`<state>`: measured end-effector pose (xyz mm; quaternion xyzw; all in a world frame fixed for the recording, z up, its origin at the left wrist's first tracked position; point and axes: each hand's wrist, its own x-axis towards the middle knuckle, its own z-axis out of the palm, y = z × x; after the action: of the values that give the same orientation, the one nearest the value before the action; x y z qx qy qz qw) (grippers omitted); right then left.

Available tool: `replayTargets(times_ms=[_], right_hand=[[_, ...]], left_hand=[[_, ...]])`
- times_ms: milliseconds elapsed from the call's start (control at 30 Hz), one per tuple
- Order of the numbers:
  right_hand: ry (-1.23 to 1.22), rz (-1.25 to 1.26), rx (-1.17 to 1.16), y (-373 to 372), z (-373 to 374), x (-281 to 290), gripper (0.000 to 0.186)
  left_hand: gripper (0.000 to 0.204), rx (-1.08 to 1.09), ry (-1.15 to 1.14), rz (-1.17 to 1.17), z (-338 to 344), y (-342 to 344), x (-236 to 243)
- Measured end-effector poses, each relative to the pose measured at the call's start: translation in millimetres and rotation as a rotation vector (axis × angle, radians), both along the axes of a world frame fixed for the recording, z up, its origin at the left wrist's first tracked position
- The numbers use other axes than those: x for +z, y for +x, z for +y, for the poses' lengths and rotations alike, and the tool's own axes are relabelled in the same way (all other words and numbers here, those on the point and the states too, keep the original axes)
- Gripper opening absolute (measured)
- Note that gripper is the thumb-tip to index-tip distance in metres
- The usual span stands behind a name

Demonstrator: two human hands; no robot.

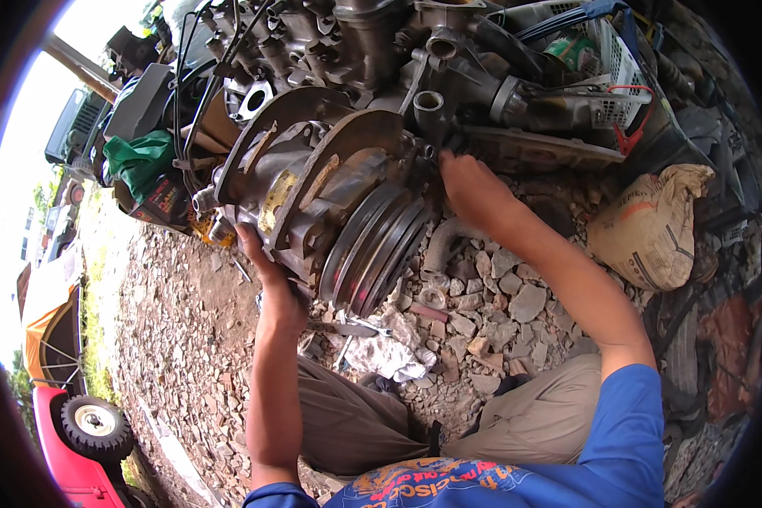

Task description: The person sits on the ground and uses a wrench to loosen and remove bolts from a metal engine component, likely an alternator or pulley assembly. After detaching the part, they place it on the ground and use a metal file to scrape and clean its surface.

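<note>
In front of me is a heavy, greasy metal machine unit [300, 203] with a bracket, a yellowish label and a grooved belt pulley [377, 250] at its near end. My left hand [271, 269] grips its lower left side, thumb up along the body and the other fingers hidden beneath. At the unit's far right corner, my right hand [474, 188] is closed beside a bolt hole and a short open pipe end [429, 103]. Its fingertips are turned away, so what they hold is hidden.
Engine parts [356, 42] crowd the far side. A paper sack [652, 227] stands at right, near a white plastic basket [614, 63]. Wrenches and a white rag [389, 351] lie on the stony ground [203, 339] before my knees. A green cloth [140, 157] hangs at left.
</note>
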<state>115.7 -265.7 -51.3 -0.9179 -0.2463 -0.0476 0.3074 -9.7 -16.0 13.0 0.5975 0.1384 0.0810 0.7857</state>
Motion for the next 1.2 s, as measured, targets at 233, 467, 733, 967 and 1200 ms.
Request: replayTargets(times_ms=[233,467,733,967,1200], right_hand=[[0.211,0.110,0.187,6.3,-11.5,-5.4,0.019],[0.863,1.061,0.355,-7.1,1.8,18.2,0.031],[0.674,0.916,0.382,-3.3,0.1,14.0,0.035],[0.125,0.029,0.106,4.6,-6.7,-11.3,0.015],[0.041,0.086,0.116,2.9,-12.0,4.3,0.020]], left_hand=[[0.086,-0.035,-0.044,-0.040,4.5,2.5,-5.7],[0.087,-0.028,-0.094,-0.044,9.8,3.3,-11.8],[0.087,-0.032,-0.066,-0.025,1.1,1.6,-2.5],[0.087,-0.036,-0.052,-0.042,-0.9,4.7,-5.4],[0.088,0.005,-0.071,-0.055,2.9,3.2,-6.7]])
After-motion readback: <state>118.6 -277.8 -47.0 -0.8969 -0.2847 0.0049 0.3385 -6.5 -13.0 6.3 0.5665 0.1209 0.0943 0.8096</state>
